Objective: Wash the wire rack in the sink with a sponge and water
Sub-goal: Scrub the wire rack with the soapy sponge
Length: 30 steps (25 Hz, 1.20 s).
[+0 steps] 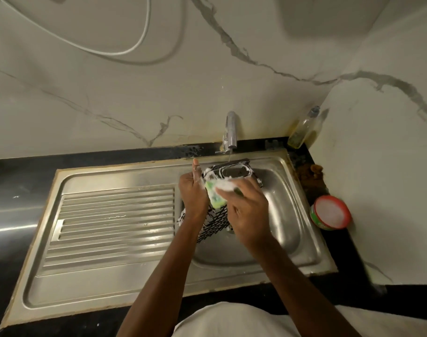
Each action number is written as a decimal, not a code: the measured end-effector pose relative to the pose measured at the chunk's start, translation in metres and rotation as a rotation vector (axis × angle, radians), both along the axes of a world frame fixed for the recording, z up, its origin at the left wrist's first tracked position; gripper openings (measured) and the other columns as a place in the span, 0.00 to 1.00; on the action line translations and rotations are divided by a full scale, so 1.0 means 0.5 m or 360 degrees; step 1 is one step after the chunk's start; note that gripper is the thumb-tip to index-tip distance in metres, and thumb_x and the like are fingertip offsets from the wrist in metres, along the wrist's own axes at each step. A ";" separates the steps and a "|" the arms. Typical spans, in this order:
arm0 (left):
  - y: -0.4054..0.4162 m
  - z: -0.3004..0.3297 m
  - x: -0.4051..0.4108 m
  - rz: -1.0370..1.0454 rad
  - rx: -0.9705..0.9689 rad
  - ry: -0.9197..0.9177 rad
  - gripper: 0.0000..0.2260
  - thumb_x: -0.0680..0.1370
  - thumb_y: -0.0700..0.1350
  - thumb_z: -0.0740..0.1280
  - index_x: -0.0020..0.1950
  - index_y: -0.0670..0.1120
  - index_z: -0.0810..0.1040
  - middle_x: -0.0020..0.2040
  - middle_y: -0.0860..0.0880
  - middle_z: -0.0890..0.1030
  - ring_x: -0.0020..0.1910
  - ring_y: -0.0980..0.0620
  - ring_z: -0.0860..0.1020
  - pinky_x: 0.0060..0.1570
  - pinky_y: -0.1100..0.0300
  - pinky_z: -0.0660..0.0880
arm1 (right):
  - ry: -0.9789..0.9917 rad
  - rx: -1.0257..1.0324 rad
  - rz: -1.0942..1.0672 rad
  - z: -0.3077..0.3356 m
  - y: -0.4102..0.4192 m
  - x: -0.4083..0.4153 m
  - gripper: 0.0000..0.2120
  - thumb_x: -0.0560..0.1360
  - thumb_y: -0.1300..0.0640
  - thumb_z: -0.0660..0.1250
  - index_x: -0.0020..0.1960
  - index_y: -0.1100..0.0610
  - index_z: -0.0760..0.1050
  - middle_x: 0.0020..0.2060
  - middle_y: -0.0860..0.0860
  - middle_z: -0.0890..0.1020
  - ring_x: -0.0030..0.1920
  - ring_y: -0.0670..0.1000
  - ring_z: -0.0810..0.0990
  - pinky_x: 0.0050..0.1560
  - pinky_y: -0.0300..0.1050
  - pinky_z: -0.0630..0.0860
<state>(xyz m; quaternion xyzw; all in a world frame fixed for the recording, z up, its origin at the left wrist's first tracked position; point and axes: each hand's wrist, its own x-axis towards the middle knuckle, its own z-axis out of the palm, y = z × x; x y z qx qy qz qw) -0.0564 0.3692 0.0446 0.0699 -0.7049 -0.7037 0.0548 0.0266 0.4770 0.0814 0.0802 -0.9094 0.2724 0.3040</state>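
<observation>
Marble-look wall tiles fill the top of the frame, with a steel sink [290, 215] set in a black counter [338, 271] below. Black wire rack [215, 222] is up over the basin at centre, pretty foamy. Left hand [193, 193] grips its left edge, thumb sticking up. Right hand [249, 215] has fingers curled around a green sponge [216, 197], pressed on the rack. Tap [230, 130] sits just above, a thin stream running. Soap tub [330, 212] at right, bottle [303, 128] in the corner.
</observation>
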 end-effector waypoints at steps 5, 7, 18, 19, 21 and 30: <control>-0.013 -0.011 -0.008 -0.0009 -0.0023 -0.0064 0.29 0.87 0.53 0.58 0.29 0.41 0.72 0.24 0.47 0.71 0.23 0.50 0.68 0.27 0.57 0.62 | -0.0083 -0.0090 -0.0095 0.003 -0.013 -0.027 0.12 0.71 0.69 0.68 0.51 0.62 0.85 0.48 0.57 0.84 0.49 0.55 0.80 0.45 0.43 0.81; -0.008 0.006 0.007 -0.0048 0.0031 -0.0115 0.28 0.88 0.52 0.58 0.29 0.43 0.72 0.23 0.51 0.72 0.22 0.51 0.70 0.25 0.61 0.64 | -0.0023 -0.0005 -0.0022 -0.003 -0.028 -0.021 0.11 0.72 0.68 0.68 0.51 0.63 0.85 0.50 0.58 0.84 0.51 0.56 0.80 0.48 0.44 0.81; 0.000 0.042 0.021 0.0052 0.0315 -0.0401 0.11 0.87 0.49 0.59 0.50 0.47 0.77 0.38 0.53 0.80 0.32 0.61 0.80 0.30 0.68 0.77 | 0.0093 0.0021 -0.0192 -0.055 0.046 0.012 0.24 0.71 0.72 0.57 0.62 0.63 0.82 0.56 0.59 0.83 0.56 0.60 0.80 0.54 0.53 0.80; 0.003 0.045 0.025 0.0051 0.0305 -0.0404 0.11 0.88 0.49 0.58 0.53 0.48 0.78 0.38 0.53 0.81 0.33 0.60 0.81 0.32 0.68 0.78 | 0.0068 -0.0110 -0.0298 -0.047 0.053 0.005 0.23 0.72 0.73 0.57 0.61 0.64 0.81 0.56 0.59 0.82 0.57 0.59 0.80 0.54 0.53 0.80; 0.002 0.049 0.028 0.0058 0.0258 -0.0420 0.12 0.88 0.50 0.58 0.61 0.47 0.79 0.42 0.55 0.80 0.42 0.57 0.82 0.43 0.63 0.82 | 0.0092 -0.0099 -0.0292 -0.043 0.026 0.007 0.21 0.72 0.73 0.56 0.59 0.65 0.82 0.54 0.60 0.82 0.56 0.60 0.79 0.55 0.54 0.79; -0.016 0.034 0.016 0.0080 0.0018 -0.0532 0.18 0.86 0.56 0.60 0.73 0.49 0.74 0.64 0.46 0.73 0.53 0.54 0.76 0.58 0.52 0.79 | 0.0306 -0.0024 -0.0289 -0.062 0.036 0.023 0.18 0.77 0.73 0.58 0.58 0.65 0.83 0.53 0.61 0.83 0.54 0.59 0.81 0.52 0.51 0.81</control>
